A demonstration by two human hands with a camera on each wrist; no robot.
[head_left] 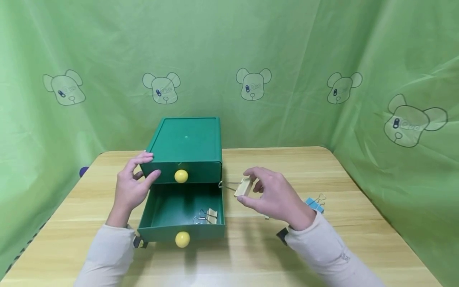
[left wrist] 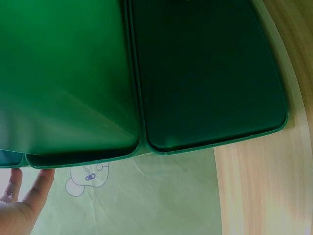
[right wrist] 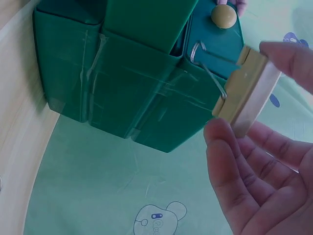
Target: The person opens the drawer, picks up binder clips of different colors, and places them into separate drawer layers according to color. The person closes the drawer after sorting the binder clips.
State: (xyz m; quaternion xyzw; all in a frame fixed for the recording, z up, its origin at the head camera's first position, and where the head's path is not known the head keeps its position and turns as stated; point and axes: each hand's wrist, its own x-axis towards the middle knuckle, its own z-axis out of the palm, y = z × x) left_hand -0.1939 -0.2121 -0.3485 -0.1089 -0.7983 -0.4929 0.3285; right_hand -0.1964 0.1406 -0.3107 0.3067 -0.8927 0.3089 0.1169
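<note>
A green drawer unit (head_left: 186, 139) stands on the table with one drawer (head_left: 168, 228) pulled out below the closed top one. My left hand (head_left: 130, 185) touches the top drawer's left front corner, thumb on the front and fingers along the upper edge. To the right of the unit, my right hand (head_left: 274, 193) pinches a cream binder clip (right wrist: 247, 90) by its body between thumb and fingers. The clip's wire handles (right wrist: 208, 73) point toward the unit. Inside the pulled-out drawer, at its right front, lies another cream binder clip (head_left: 212, 216) with more wire handles beside it.
A blue binder clip (head_left: 314, 205) lies on the table right of my right wrist. Part of a small cream object (head_left: 267, 217) shows under that hand. Yellow round knobs (head_left: 182, 239) stick out from the drawer fronts. Green cloth (head_left: 294, 48) hangs behind the table.
</note>
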